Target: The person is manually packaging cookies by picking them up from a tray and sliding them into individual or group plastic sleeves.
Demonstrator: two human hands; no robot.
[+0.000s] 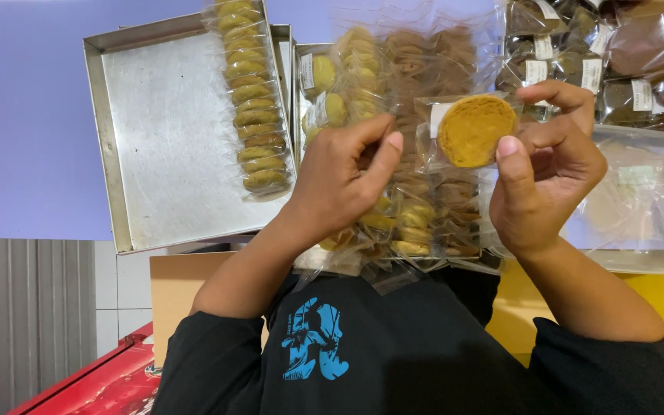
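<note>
The right hand (547,165) pinches a clear-wrapped yellow cookie (474,131) between thumb and fingers, held face-up above rows of wrapped cookies (416,223), seemingly so the curled left hand (340,180) can reach its wrapper edge, over a lilac table (24,115) carrying a steel tray (155,154) and a clear plastic tub (655,230).

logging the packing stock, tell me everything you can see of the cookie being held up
The cookie is round, golden-orange, with a rough crumbly face turned to the camera. It sits sealed in a clear plastic sleeve with a white label at one edge. The right hand pinches the sleeve by thumb and fingers; the left hand is beside it.
</note>
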